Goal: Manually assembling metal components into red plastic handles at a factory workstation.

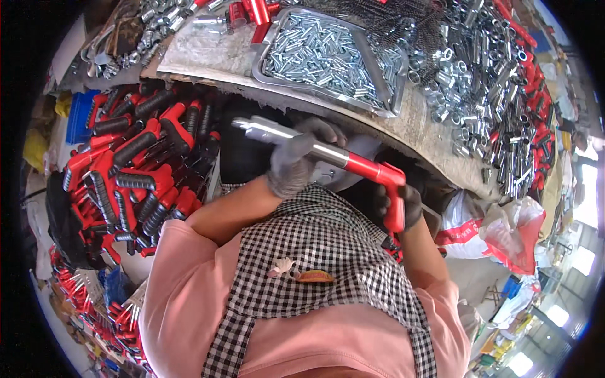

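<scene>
Left hand (291, 165): grey glove, fingers wrapped tight round the silver tube of the tool (328, 153).
Right hand (403, 205): fingers closed on its red handle.
Tray (368, 53): on the surface beyond the fingers, full of small silver pins.

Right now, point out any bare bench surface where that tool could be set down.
Bare bench shows left of the metal tray, and a strip along the edge below it. Right of the tray, metal sleeves crowd it; the crate is full.
</scene>
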`<state>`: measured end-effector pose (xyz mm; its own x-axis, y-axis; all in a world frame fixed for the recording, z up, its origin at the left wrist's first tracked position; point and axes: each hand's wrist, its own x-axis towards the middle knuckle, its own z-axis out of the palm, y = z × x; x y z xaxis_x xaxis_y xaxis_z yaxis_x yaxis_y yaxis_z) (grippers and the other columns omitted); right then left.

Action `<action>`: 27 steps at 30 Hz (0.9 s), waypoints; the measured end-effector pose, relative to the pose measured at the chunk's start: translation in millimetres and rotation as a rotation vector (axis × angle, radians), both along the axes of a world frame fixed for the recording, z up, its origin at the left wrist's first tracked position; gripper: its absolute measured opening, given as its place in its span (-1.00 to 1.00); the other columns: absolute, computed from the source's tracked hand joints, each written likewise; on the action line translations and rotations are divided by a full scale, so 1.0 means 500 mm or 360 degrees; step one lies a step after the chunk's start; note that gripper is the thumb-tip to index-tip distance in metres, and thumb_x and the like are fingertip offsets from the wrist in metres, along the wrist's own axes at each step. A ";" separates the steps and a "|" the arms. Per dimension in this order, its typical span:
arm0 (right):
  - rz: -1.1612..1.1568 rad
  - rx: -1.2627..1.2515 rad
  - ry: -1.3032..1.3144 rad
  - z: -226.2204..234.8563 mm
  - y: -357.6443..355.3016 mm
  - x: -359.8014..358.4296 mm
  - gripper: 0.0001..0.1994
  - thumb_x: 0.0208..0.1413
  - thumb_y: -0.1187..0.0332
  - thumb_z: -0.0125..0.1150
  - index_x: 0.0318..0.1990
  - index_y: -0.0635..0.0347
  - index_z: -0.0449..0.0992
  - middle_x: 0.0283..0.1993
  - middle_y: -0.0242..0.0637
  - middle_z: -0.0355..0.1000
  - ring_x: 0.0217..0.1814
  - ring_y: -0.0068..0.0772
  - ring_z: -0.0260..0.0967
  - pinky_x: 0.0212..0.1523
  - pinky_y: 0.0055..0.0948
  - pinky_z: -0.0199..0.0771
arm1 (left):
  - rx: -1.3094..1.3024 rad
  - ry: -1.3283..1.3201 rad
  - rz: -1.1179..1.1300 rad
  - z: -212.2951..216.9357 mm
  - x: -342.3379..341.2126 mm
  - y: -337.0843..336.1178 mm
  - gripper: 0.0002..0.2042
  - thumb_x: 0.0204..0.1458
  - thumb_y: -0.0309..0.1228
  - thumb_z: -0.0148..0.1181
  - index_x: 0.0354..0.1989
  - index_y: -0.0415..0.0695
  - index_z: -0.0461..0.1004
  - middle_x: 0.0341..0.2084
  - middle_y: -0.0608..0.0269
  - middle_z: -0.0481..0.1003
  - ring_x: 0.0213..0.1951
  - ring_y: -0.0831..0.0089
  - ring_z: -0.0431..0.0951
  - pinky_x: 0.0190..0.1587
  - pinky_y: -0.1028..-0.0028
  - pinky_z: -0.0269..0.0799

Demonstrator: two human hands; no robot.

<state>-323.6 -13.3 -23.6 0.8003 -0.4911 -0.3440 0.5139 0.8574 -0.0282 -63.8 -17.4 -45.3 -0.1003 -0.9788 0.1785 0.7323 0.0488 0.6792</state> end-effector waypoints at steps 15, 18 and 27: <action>-0.0142 0.0114 0.1683 -0.285 0.018 0.059 -0.55 -0.06 0.44 0.13 0.08 0.18 0.33 -0.53 -0.34 0.36 -0.59 -0.39 0.31 -0.55 -0.41 0.36 | 0.1822 0.0437 -0.0903 -0.516 -0.250 -0.018 -0.78 0.06 -0.45 0.03 -0.15 -0.28 0.36 -0.23 -0.10 0.45 -0.15 0.02 0.48 -0.06 0.07 0.45; -0.0060 0.0033 0.1673 -0.308 0.010 0.054 -0.58 -0.04 0.46 0.10 0.06 0.19 0.34 -0.54 -0.34 0.35 -0.59 -0.39 0.30 -0.56 -0.40 0.36 | 0.1740 0.0654 -0.0900 -0.525 -0.249 -0.021 -0.77 0.04 -0.41 0.07 -0.17 -0.28 0.38 -0.26 -0.08 0.47 -0.21 0.02 0.50 -0.10 0.05 0.47; 0.1062 -0.1131 0.2205 -0.267 -0.136 0.199 -0.64 0.17 0.25 -0.08 0.08 0.16 0.35 -0.02 -0.16 0.39 0.03 -0.18 0.30 0.03 -0.29 0.27 | 0.1909 0.0465 -0.0624 -0.378 -0.146 -0.061 -0.52 0.14 -0.03 -0.24 0.06 -0.12 0.31 -0.11 0.05 0.43 -0.18 0.17 0.43 -0.27 0.10 0.45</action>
<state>-224.3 -81.5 -157.1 0.2255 -0.5716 -0.7890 -0.6447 0.5196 -0.5607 -136.8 -48.0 -234.5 -0.5214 -0.4565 -0.7209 0.6867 -0.7260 -0.0369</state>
